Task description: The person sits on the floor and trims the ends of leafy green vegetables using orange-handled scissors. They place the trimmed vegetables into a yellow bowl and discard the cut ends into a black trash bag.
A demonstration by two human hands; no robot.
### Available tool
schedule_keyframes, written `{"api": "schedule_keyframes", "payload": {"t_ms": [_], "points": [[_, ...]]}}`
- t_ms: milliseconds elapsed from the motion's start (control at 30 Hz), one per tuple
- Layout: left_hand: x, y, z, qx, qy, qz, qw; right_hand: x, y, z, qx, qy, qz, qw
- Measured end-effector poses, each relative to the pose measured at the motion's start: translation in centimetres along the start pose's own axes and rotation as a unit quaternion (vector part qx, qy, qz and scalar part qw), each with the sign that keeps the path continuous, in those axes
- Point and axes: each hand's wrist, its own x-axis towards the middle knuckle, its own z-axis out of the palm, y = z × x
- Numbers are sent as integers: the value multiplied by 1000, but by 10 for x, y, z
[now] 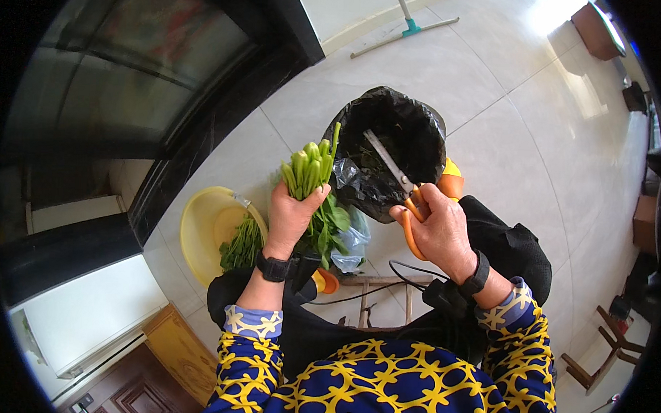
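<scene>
My left hand grips a bunch of leafy green vegetable, its pale stem ends up and its leaves hanging below the fist. In my right hand is a pair of scissors with orange handles, the blades together and reaching over a bin lined with a black plastic bag. Green scraps lie inside the bag. Left of my left hand, a yellow plastic basin stands tilted, with more greens in it. A translucent plastic bag is below the bunch, partly hidden by its leaves.
A wooden frame and a black cable lie between my knees. Orange-and-yellow footwear shows beside the bin. A floor squeegee rests by the wall. A dark-framed glass door borders the left; a small wooden stool is far right.
</scene>
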Motion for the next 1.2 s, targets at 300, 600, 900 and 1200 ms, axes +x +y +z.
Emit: {"api": "schedule_keyframes", "payload": {"t_ms": [300,600,900,1200], "points": [[1,11,-7,-267,-60,-73,959,34,28,28,-186,-69,82,977],[-10,10,-23,-351,-61,-101,929,30,13,28,-182,-29,5,983],[-15,10,-34,-437,-87,-132,885,21,6,29,-167,-12,-44,985],[-25,2,-52,-462,-69,-93,879,15,-5,23,-163,-32,-39,985]]}}
